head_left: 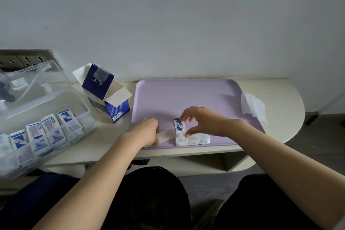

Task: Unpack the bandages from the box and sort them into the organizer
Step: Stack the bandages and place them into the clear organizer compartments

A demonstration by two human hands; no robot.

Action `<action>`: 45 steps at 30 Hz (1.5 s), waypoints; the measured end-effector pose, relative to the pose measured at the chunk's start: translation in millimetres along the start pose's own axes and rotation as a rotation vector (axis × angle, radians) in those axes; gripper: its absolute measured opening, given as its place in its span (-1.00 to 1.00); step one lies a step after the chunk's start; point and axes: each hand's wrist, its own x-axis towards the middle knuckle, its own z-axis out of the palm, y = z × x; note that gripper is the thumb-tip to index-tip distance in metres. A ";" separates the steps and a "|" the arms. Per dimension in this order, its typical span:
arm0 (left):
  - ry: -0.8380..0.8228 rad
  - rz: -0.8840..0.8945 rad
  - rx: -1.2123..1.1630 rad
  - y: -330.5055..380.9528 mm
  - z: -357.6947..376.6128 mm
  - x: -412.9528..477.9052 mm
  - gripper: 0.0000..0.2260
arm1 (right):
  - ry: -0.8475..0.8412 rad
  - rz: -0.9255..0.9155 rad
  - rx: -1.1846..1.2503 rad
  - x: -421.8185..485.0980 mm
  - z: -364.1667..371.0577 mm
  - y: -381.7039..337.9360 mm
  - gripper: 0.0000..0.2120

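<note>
To steady the bandages point(193, 139) on the tray point(186, 97), my right hand point(203, 120) pinched them between thumb and curled fingers, while my left hand point(147, 130), closed round a white strip point(165, 135), seemingly tugged it free for the organizer point(74, 91).

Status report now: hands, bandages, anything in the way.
Left hand grips a white strip. Right hand pinches the bandage pack on the purple tray. Open box stands between tray and part-filled organizer.
</note>
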 end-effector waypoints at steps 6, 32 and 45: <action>0.200 0.103 -0.200 -0.9 -18.8 0.6 -0.80 | -0.105 0.143 -0.105 -10.9 -4.7 16.4 -0.38; 0.056 0.271 0.334 22.5 -0.5 21.8 -0.79 | -0.005 0.193 -0.278 -10.1 18.1 -3.4 -0.51; -0.021 0.135 0.160 11.3 0.1 4.4 -0.65 | -0.059 0.255 -0.185 -11.6 15.8 -3.6 -0.56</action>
